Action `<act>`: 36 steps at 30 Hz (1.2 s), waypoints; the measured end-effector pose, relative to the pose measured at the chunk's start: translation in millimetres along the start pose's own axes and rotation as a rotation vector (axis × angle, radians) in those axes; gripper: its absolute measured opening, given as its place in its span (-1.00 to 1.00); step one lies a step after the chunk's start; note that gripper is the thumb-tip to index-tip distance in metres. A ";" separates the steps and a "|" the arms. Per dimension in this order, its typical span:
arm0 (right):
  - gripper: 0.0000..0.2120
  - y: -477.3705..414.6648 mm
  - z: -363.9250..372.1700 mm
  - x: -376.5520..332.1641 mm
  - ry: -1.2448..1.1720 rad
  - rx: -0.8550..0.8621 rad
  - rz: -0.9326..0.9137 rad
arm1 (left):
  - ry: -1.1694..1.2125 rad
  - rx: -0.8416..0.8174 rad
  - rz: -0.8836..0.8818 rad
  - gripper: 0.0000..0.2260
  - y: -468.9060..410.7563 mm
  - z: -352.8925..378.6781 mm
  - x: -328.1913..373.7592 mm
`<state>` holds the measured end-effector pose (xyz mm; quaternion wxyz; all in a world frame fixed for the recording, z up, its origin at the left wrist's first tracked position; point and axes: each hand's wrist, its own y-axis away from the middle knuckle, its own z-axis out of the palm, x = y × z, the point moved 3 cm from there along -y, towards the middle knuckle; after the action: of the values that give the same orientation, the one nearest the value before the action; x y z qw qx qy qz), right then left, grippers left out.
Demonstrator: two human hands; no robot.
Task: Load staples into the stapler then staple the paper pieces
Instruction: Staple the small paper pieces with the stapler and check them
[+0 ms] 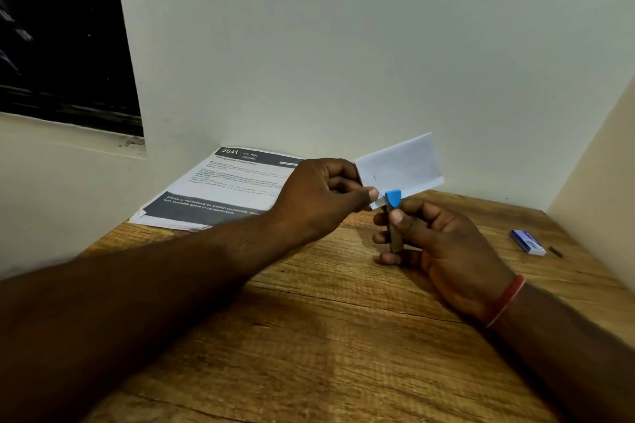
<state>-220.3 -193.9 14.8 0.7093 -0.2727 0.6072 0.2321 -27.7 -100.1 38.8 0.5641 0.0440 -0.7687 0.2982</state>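
My left hand pinches the left edge of small white paper pieces, held in the air above the wooden table. A tiny staple mark shows on the paper near my fingers. My right hand grips a small stapler with a blue tip and a metal body, thumb on top. The stapler's blue tip sits at the lower edge of the paper. A blue and white staple box lies on the table to the right, with a short dark strip beside it.
A stack of printed sheets lies at the back left of the wooden table, against the wall. A side wall closes in on the right. A dark window is at the upper left.
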 end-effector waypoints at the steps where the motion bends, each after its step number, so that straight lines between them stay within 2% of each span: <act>1: -0.64 -0.4 0.0 0.3 0.003 -0.003 -0.002 | 0.010 -0.001 0.003 -0.82 0.1 0.1 -0.5; 5: -0.69 -2.3 -1.0 2.4 0.008 -0.015 -0.007 | 0.037 0.008 0.012 -0.82 -0.9 -1.7 -0.9; 12: -0.62 0.9 -1.2 -0.4 0.099 0.009 -0.073 | 0.051 0.007 0.043 -0.85 -1.6 -1.6 1.3; 17: -0.74 2.6 -3.5 -3.6 0.180 0.040 -0.117 | 0.044 -0.001 0.071 -0.84 -1.5 -1.4 5.2; 21: -0.75 3.2 -4.1 -6.5 0.285 0.061 -0.167 | 0.041 -0.001 0.077 -0.84 -2.2 0.3 4.7; 29: -0.72 2.2 -4.3 -5.7 0.291 0.071 -0.177 | 0.025 -0.013 0.061 -0.91 -1.0 0.5 3.8; 36: -0.72 -0.2 -4.5 -3.2 0.272 0.074 -0.174 | -0.003 -0.013 0.082 -0.88 -2.1 -1.6 2.3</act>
<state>-223.9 -197.1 17.4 0.6474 -0.3269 0.6799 0.1081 -26.3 -100.4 42.1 0.5506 0.0090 -0.7726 0.3160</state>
